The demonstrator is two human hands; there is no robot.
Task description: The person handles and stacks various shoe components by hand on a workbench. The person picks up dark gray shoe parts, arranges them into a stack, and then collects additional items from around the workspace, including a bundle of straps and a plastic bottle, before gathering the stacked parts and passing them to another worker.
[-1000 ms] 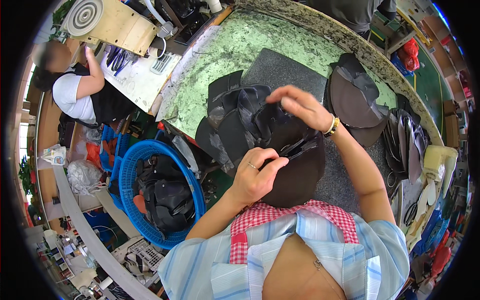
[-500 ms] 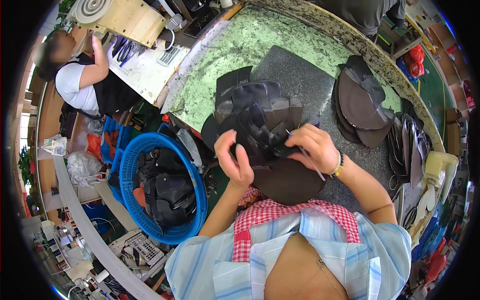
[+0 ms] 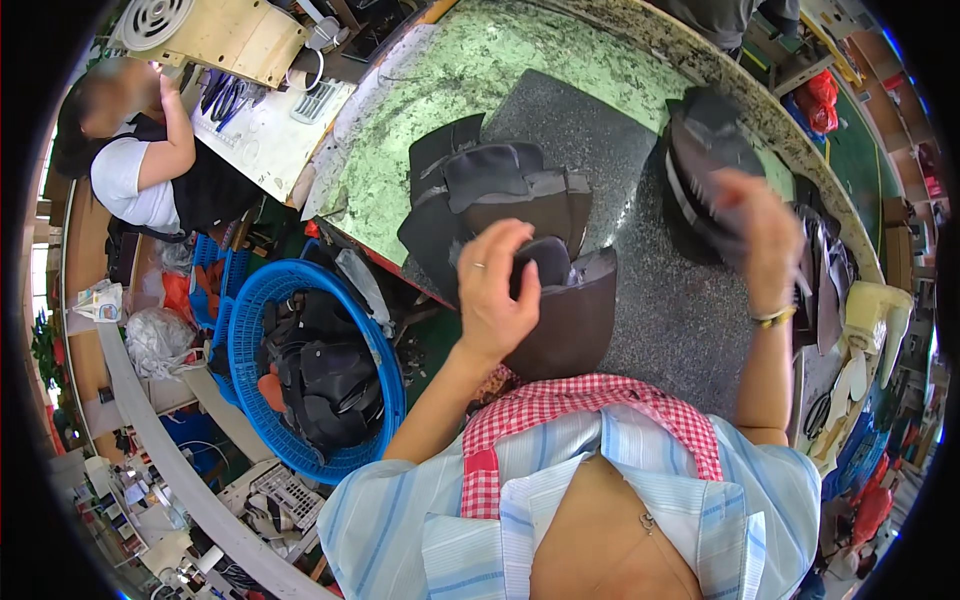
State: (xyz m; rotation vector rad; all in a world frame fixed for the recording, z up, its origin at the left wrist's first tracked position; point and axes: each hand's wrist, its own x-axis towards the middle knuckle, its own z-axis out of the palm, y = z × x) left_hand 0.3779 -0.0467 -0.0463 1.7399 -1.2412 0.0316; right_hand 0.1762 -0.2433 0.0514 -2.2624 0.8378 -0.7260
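My left hand (image 3: 497,290) has its thumb and fingers curled around the edge of a dark brown-black curved cut piece (image 3: 575,325), close to my apron. Beyond it several similar dark pieces (image 3: 510,180) lie overlapping on a grey speckled board (image 3: 650,320). Over at the right, my right hand (image 3: 765,240) is at a pile of dark rounded pieces (image 3: 700,190). Motion smears its fingers and the pile's upper part. A thin pale streak beside that hand looks like the slender white pen-like tool (image 3: 802,283), still held.
A blue plastic basket (image 3: 240,350) full of dark pieces stands at my left. More upright dark sheets (image 3: 825,285) and black-handled scissors (image 3: 818,412) are at the right edge. A person (image 3: 150,165) sits at a white table (image 3: 265,140) at the far left.
My right hand has left the middle pieces and swung right to the pile. The brown piece by my left hand has turned and shifted upward. Some pile pieces have moved.
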